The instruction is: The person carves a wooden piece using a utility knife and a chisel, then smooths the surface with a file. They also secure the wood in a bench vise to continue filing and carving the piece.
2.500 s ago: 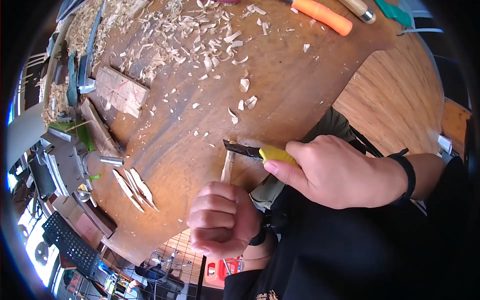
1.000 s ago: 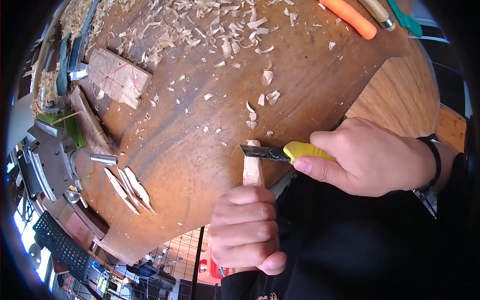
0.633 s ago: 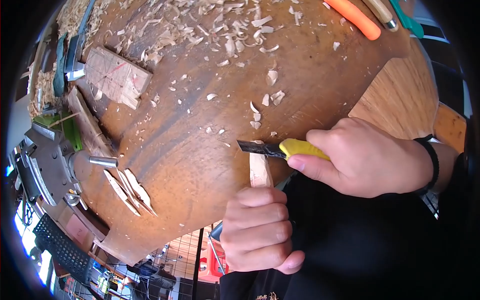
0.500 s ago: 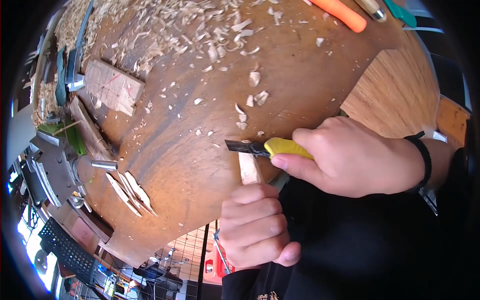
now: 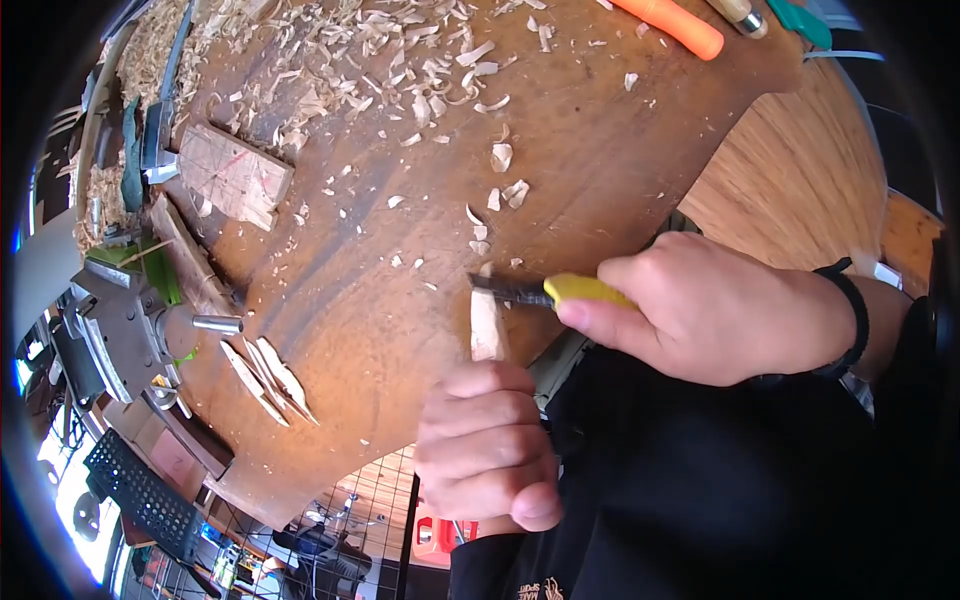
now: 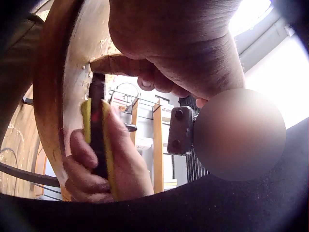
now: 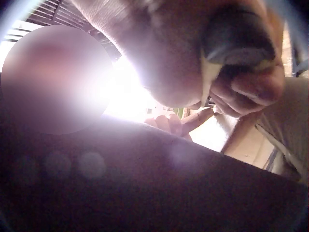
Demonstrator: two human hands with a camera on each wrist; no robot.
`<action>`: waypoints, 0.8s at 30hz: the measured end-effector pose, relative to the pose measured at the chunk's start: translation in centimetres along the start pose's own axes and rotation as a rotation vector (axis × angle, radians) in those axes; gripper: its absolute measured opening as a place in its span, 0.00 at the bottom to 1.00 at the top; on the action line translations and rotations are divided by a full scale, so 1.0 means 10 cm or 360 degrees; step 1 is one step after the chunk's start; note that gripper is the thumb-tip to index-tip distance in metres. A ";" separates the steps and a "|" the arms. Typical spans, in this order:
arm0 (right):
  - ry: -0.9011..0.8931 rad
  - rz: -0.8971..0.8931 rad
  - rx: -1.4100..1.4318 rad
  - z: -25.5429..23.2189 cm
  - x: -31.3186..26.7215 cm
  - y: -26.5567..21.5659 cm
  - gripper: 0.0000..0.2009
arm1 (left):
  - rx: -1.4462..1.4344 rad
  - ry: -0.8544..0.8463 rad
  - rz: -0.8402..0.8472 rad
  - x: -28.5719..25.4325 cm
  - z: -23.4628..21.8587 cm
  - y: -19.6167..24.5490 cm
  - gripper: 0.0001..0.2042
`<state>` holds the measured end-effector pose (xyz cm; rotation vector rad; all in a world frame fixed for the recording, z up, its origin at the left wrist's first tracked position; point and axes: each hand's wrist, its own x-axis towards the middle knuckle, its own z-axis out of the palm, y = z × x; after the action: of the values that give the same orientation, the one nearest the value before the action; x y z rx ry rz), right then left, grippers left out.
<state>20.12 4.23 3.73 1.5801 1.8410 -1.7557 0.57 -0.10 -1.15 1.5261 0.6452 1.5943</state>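
Note:
My left hand (image 5: 487, 440) grips a pale whittled stick of wood (image 5: 486, 335), which sticks up out of the fist toward the table. In my right hand (image 5: 710, 310) is a yellow-handled utility knife (image 5: 585, 289), its dark blade lying across the stick near the far end. From the left wrist, the stick (image 6: 123, 64) reaches to the table edge, and the knife (image 6: 98, 125) meets it there, with right-hand fingers (image 6: 82, 150) wrapped about the handle. The right wrist view is dim; the knife's dark butt end (image 7: 239, 41) shows in the right hand.
Wood shavings (image 5: 440, 80) litter the brown worktable (image 5: 580, 170). Thin wood slivers (image 5: 265, 380) lie left of the hands, near a metal vise (image 5: 120, 320). A marked board (image 5: 235, 175) sits further back. An orange handle (image 5: 670, 25) lies at the far edge.
Since 2.5 s ago, my left fist has rolled over, turning a broader face of the stick up. The knife has stayed across its far end, shifting slightly along it.

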 end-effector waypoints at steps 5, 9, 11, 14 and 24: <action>0.0019 -0.0011 0.0037 0.04 0.02 0.02 0.32 | -0.0053 0.0037 0.0092 -0.05 -0.02 -0.05 0.21; 0.0088 -0.0031 0.0035 0.05 -0.02 -0.01 0.31 | 0.0042 0.0091 0.0085 -0.06 0.00 -0.04 0.24; 0.0089 -0.0033 0.0013 0.05 -0.06 -0.03 0.30 | 0.0019 -0.0021 0.0073 -0.08 -0.06 -0.03 0.21; 0.0120 -0.0115 -0.0077 0.03 -0.11 -0.04 0.25 | -0.0018 -0.0162 0.0058 -0.08 -0.10 -0.01 0.19; 0.0108 -0.0090 -0.0284 -0.02 0.07 -0.10 0.25 | -0.0153 -0.0357 0.0087 0.02 -0.13 -0.06 0.16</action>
<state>19.19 4.96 3.97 1.5522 2.0289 -1.5273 -0.53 0.63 -1.66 1.6325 0.4000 1.4451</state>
